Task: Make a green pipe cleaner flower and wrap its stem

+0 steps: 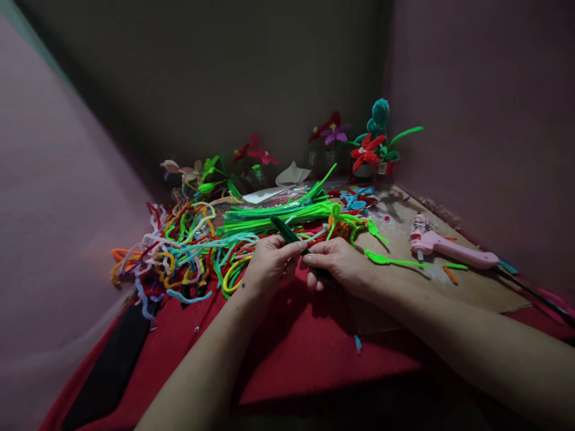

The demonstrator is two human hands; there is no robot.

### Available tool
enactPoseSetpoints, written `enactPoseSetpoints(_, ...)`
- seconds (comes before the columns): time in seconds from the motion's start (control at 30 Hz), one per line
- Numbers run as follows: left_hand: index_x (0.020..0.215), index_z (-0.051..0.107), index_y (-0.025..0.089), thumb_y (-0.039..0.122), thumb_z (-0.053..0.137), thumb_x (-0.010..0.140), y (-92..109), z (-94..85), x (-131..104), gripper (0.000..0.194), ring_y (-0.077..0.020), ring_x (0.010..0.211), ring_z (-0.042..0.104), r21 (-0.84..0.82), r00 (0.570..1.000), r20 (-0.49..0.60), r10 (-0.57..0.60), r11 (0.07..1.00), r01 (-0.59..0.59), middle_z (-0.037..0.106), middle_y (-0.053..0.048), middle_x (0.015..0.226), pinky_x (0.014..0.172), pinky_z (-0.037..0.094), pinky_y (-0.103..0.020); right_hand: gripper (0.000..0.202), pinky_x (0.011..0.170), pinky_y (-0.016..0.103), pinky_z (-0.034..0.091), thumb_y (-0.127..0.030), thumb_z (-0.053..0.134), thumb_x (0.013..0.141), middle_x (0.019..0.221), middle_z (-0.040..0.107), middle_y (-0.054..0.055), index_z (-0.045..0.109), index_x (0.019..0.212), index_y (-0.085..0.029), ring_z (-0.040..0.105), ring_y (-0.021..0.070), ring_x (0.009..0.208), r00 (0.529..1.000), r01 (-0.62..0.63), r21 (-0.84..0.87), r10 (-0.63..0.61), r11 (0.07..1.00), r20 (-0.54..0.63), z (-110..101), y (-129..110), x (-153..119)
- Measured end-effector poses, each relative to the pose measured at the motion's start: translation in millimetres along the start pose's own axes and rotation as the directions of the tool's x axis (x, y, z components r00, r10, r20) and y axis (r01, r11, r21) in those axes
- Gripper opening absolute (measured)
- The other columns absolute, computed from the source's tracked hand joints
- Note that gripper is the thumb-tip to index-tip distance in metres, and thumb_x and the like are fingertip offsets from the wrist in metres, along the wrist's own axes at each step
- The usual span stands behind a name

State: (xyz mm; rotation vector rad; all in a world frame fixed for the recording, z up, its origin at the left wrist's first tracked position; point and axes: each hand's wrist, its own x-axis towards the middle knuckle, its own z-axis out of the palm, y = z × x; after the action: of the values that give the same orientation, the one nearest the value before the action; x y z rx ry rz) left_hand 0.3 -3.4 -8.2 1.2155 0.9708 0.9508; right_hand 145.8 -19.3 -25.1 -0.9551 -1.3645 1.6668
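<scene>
Stems (pixel 179 233), fuzzy ones in pretty much every color, are tangled all over the left side of our red-covered tabletop (pixel 278 359), with a black flat thing (pixel 112 365) near the edge below them. Behind our hands we've got bright green bundles (pixel 269 218) in clear wrap, plus a white sheet (pixel 265 196), and a row of finished-looking flowers at the back, like that orange-red flower (pixel 368 151). Over on the right, a pink glue gun (pixel 453 246) lies on a tan board (pixel 476 287), and a light green leaf piece (pixel 380 257) sits just beside our right hand (pixel 341 263). Our right forearm blocks the near part of that board. As for the dark green strip (pixel 282 229), it's up between both hands: our left hand (pixel 272 260) has its fingers pinched around the middle, and the right fingers are closed on it just below. Its upper end pokes out past the left thumb, slanting up and left in front of the bundles; we can't tell if they touch. Shadow mostly hides its lower end.
</scene>
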Motion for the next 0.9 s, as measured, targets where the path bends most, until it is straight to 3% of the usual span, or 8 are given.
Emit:
enactPoseSetpoints(0.2, 0.059, 0.046, 0.016, 0.022, 0.068, 0.063, 10.7, -6.9, 2.8, 0.023, -0.0015, 0.032, 0.025, -0.117, 0.98, -0.176, 0.09, 0.987, -0.111, 0.035, 0.009, 0.043, 0.032, 0.016, -0.017, 0.014, 0.04, 0.019, 0.041, -0.022, 0.056, 0.07, 0.044, 0.061, 0.001, 0.059, 0.062, -0.012, 0.051, 0.0082, 0.035, 0.997, -0.068, 0.065, 0.066, 0.996, 0.025, 1.3, 0.5, -0.7)
enactPoseSetpoints(0.5, 0.048, 0.042, 0.016, 0.025, 0.068, 0.064, 6.0, -10.8, 4.0, 0.032, -0.0031, 0.035, 0.032, 0.23, 0.897, -0.327, 0.297, 0.946, -0.23, 0.039, 0.007, 0.039, 0.035, 0.022, -0.017, 0.014, 0.036, 0.018, 0.037, -0.018, 0.054, 0.069, 0.042, 0.06, 0.002, 0.059, 0.058, -0.011, 0.048, 0.008, 0.031, 0.998, -0.055, 0.035, 0.054, 0.998, 0.022, 2.9, -0.4, -2.0)
enactPoseSetpoints(0.7, 0.05, 0.048, 0.016, 0.027, 0.065, 0.067, 10.9, -8.9, 1.4, 0.026, -0.0037, 0.033, 0.031, 0.229, 0.908, -0.327, 0.261, 0.954, -0.192, 0.041, 0.007, 0.037, 0.035, 0.021, -0.018, 0.014, 0.036, 0.018, 0.037, -0.017, 0.053, 0.071, 0.041, 0.06, 0.002, 0.058, 0.059, -0.012, 0.049, 0.0085, 0.031, 0.996, -0.086, 0.054, 0.084, 0.995, 0.032, 2.2, 0.8, -1.6)
enactPoseSetpoints(0.83, 0.045, 0.047, 0.014, 0.027, 0.067, 0.065, 10.1, -8.9, 1.6, 0.031, -0.0037, 0.035, 0.033, 0.401, 0.839, -0.387, 0.383, 0.889, -0.22, 0.04, 0.006, 0.036, 0.036, 0.023, -0.018, 0.014, 0.034, 0.017, 0.035, -0.017, 0.053, 0.071, 0.041, 0.06, 0.002, 0.058, 0.058, -0.011, 0.049, 0.0083, 0.03, 0.996, -0.081, 0.049, 0.079, 0.996, 0.036, 2.8, 3.7, -0.2)
enactPoseSetpoints(0.9, 0.046, 0.047, 0.014, 0.029, 0.068, 0.064, 9.8, -9.6, 2.2, 0.031, -0.0034, 0.035, 0.034, 0.364, 0.84, -0.398, 0.37, 0.904, -0.226, 0.04, 0.007, 0.038, 0.036, 0.024, -0.017, 0.014, 0.034, 0.017, 0.036, -0.017, 0.053, 0.071, 0.041, 0.06, 0.002, 0.058, 0.058, -0.011, 0.049, 0.0086, 0.03, 0.996, -0.085, 0.057, 0.083, 0.995, 0.035, 3.2, 5.1, 0.4)
